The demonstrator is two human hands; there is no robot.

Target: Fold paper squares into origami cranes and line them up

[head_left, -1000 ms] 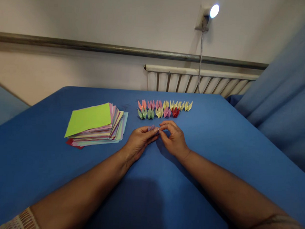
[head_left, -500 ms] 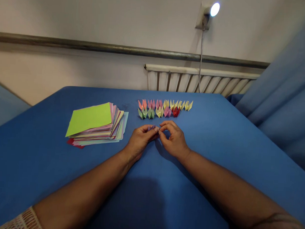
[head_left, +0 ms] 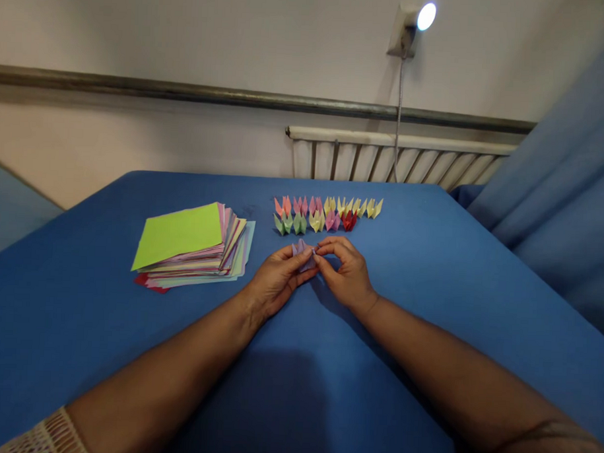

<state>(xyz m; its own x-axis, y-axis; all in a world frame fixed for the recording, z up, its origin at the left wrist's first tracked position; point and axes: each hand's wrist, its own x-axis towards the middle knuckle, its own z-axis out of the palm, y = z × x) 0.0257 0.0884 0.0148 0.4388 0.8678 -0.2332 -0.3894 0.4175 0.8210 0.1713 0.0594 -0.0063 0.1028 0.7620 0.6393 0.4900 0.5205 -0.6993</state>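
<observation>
Between my hands is a small folded purple paper crane (head_left: 301,246), partly covered by the fingers. My left hand (head_left: 279,273) holds its body, thumb on top and fingers beneath. The thumb and index finger of my right hand (head_left: 347,271) pinch its right tip. Just beyond the hands stand folded paper cranes in two rows: the front row has green, yellow, pink and red (head_left: 349,221) ones, and the back row has orange, pink and yellow (head_left: 374,209) ones.
A thick stack of coloured paper sheets (head_left: 183,235), bright green on top, lies to the left on the blue table (head_left: 396,362). Behind the table are a wall rail (head_left: 212,94), a radiator (head_left: 345,137) and a lit plug (head_left: 426,17) with a cable. A blue curtain (head_left: 571,176) hangs at right.
The purple crane has turned up and shows more above my left thumb. My left fingers have shifted slightly underneath it; my right hand keeps its pinch at the tip.
</observation>
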